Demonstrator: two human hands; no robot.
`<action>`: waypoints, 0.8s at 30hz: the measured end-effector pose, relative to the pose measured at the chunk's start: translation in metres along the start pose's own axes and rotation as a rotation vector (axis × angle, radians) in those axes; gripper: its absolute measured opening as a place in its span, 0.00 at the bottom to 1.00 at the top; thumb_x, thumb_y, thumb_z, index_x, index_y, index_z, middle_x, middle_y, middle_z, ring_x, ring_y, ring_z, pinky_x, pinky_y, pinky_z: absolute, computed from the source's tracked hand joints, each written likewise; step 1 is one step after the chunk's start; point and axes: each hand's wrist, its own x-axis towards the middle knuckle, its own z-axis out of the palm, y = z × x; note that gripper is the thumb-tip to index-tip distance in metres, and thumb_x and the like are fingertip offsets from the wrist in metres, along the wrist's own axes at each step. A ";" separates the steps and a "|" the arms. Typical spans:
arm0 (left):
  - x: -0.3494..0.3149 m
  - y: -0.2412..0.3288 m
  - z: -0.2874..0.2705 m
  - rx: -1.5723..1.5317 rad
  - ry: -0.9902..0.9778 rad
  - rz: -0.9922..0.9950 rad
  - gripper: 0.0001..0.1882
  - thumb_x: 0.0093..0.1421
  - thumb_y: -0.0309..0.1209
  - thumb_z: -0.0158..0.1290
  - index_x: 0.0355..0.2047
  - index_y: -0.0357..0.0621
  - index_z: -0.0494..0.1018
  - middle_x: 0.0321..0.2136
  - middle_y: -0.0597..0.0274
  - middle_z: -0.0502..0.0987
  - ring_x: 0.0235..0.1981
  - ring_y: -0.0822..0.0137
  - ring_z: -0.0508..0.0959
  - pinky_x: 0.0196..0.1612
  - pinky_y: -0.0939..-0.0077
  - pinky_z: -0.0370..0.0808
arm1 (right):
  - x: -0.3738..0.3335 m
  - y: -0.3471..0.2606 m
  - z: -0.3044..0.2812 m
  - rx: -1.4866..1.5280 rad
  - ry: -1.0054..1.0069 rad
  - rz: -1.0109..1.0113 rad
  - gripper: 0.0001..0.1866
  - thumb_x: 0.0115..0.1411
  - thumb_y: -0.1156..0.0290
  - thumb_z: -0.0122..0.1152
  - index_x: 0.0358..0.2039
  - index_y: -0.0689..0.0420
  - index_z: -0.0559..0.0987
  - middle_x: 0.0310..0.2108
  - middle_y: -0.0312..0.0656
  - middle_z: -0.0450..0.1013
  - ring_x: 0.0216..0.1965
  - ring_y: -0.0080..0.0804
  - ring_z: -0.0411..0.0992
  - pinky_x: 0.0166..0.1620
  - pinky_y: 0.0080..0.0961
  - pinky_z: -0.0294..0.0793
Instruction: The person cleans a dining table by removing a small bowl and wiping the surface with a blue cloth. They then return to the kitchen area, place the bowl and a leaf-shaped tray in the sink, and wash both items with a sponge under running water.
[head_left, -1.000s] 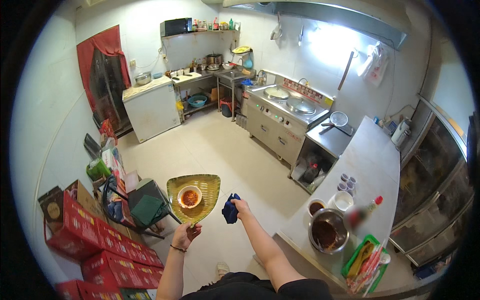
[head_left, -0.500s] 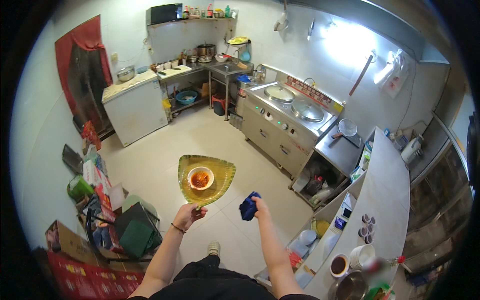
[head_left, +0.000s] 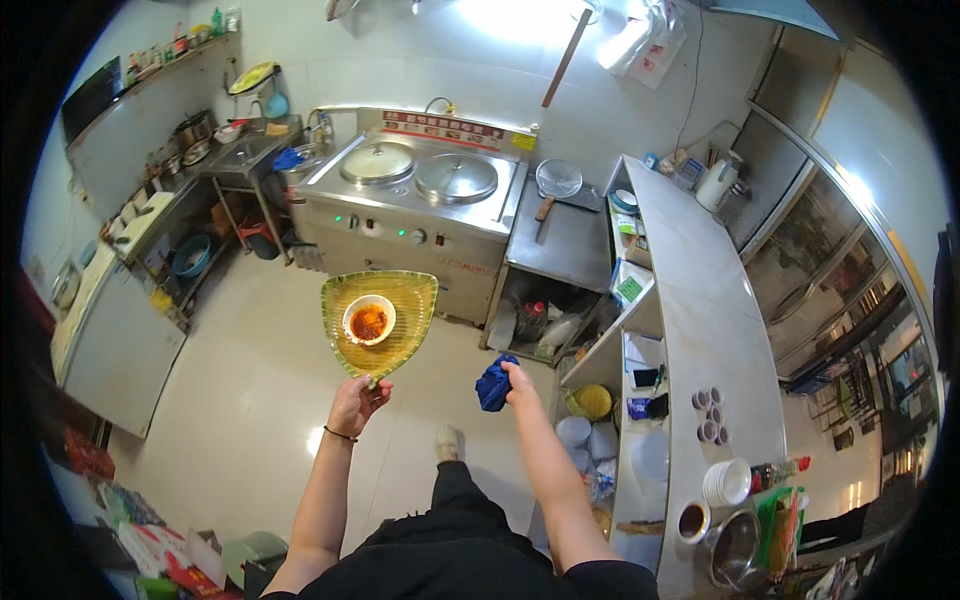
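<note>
My left hand [head_left: 360, 404] is closed on the near, pointed end of a yellow-green woven tray [head_left: 408, 335] with a darker green edge. In the tray sits a small white bowl [head_left: 349, 322] with red, oily-looking contents. The tray hangs out in front of me, above the floor. To the right, my right hand [head_left: 520, 384] grips a crumpled dark blue cloth [head_left: 492, 386], apart from the tray. Part of the left thumb and fingers shows at the tray's end; the rest of that grip is hidden.
A steel cooker [head_left: 420, 215] with two lidded pots stands ahead. Beside it is a steel side table [head_left: 560, 245] holding a strainer [head_left: 559, 178]. Along my right runs a long counter [head_left: 700, 310] with cups, bowls and shelves below. A white chest [head_left: 120, 325] stands left.
My view has swung to the right, bringing the cooker to the front and more of the counter into sight. Both hands keep hold of the tray and the cloth.
</note>
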 end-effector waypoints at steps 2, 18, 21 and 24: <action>0.050 0.000 0.006 -0.023 -0.061 -0.027 0.13 0.58 0.33 0.36 0.31 0.35 0.67 0.27 0.58 0.73 0.28 0.69 0.73 0.37 0.73 0.70 | 0.038 -0.035 0.003 0.027 0.059 0.002 0.10 0.54 0.68 0.48 0.32 0.60 0.68 0.27 0.46 0.70 0.28 0.42 0.71 0.33 0.42 0.73; 0.298 0.090 0.019 -0.009 0.014 -0.069 0.12 0.58 0.32 0.38 0.31 0.36 0.68 0.29 0.57 0.73 0.29 0.70 0.73 0.38 0.74 0.71 | 0.241 -0.315 0.222 -0.584 0.263 -0.837 0.29 0.45 0.60 0.61 0.46 0.57 0.63 0.42 0.45 0.63 0.43 0.37 0.63 0.46 0.32 0.63; 0.316 0.099 0.006 -0.019 0.056 -0.040 0.13 0.59 0.32 0.38 0.32 0.35 0.67 0.29 0.57 0.73 0.29 0.70 0.73 0.39 0.74 0.71 | 0.267 -0.305 0.255 -0.960 0.429 -0.995 0.31 0.45 0.58 0.61 0.46 0.61 0.65 0.46 0.51 0.62 0.47 0.38 0.61 0.49 0.29 0.60; 0.337 0.126 -0.018 -0.028 0.075 -0.024 0.13 0.59 0.33 0.38 0.32 0.35 0.67 0.30 0.57 0.73 0.30 0.70 0.74 0.39 0.75 0.71 | 0.283 -0.277 0.314 -0.811 -0.009 -1.190 0.11 0.50 0.67 0.57 0.30 0.62 0.75 0.20 0.35 0.71 0.23 0.19 0.66 0.29 0.16 0.66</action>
